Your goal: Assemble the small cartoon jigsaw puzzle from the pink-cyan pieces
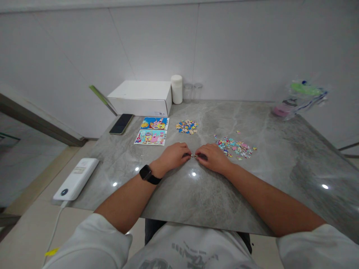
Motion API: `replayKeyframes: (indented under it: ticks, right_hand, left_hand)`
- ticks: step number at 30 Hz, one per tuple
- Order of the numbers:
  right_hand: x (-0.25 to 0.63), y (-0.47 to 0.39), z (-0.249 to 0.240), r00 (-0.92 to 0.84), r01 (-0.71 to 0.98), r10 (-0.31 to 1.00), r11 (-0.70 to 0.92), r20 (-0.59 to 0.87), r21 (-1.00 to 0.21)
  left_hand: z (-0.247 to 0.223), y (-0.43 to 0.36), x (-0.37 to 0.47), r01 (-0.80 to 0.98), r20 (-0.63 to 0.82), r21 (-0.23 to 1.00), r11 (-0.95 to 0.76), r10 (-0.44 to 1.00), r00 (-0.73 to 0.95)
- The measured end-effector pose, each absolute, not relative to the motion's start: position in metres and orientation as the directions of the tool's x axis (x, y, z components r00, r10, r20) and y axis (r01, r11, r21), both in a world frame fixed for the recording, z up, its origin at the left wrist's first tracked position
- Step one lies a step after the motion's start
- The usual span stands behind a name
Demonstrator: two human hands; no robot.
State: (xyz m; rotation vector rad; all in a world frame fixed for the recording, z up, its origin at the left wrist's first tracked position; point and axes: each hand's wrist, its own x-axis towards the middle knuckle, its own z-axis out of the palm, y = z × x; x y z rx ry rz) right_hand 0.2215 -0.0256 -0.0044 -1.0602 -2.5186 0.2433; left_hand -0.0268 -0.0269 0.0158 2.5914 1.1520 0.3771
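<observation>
My left hand point(175, 156) and my right hand point(213, 157) rest on the grey table with their fingertips nearly meeting. Between the fingertips is a small puzzle piece point(193, 156), gripped from both sides; its picture is too small to make out. Beyond my hands lies a pile of blue and yellow puzzle pieces point(187, 126). A looser pile of pastel pieces point(237, 147) spreads to the right of my right hand. Two cartoon picture cards, an upper blue one point(155, 123) and a lower pale one point(151, 137), lie to the left.
A white box point(141, 95), a white bottle point(177, 89) and two clear glasses point(193, 92) stand at the wall. A phone point(121, 124) and a corded white power bank point(77, 179) lie left. A plastic bag point(300, 99) sits at the back right.
</observation>
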Motion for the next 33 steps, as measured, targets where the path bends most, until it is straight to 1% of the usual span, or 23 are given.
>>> replayKeyframes:
  ticks: [12,17,24,29,33]
  right_hand:
    - [0.2186,-0.0239,-0.0055,-0.685,0.593,0.652,0.759,0.325,-0.270]
    - [0.2195,-0.0238,-0.0054,-0.696,0.578,0.634,0.773,0.338,-0.260]
    - [0.2187,-0.0223,-0.0054,-0.713,0.566,0.638,0.768,0.291,-0.299]
    - [0.2198,-0.0220,-0.0072,-0.658,0.589,0.688,0.724,0.306,-0.359]
    - [0.2218,-0.0214,-0.0075,-0.625,0.610,0.713,0.700,0.317,-0.371]
  left_hand:
    - [0.0133,-0.0263,-0.0272,0.668,0.138,0.384,-0.637,0.755,0.641]
    - [0.0150,-0.0265,-0.0265,0.671,0.127,0.373,-0.641,0.752,0.647]
    - [0.0146,-0.0260,-0.0269,0.682,0.125,0.345,-0.645,0.751,0.648]
    - [0.0152,-0.0260,-0.0279,0.676,0.134,0.365,-0.641,0.754,0.643]
    - [0.0194,-0.0257,-0.0304,0.681,0.151,0.377,-0.628,0.767,0.623]
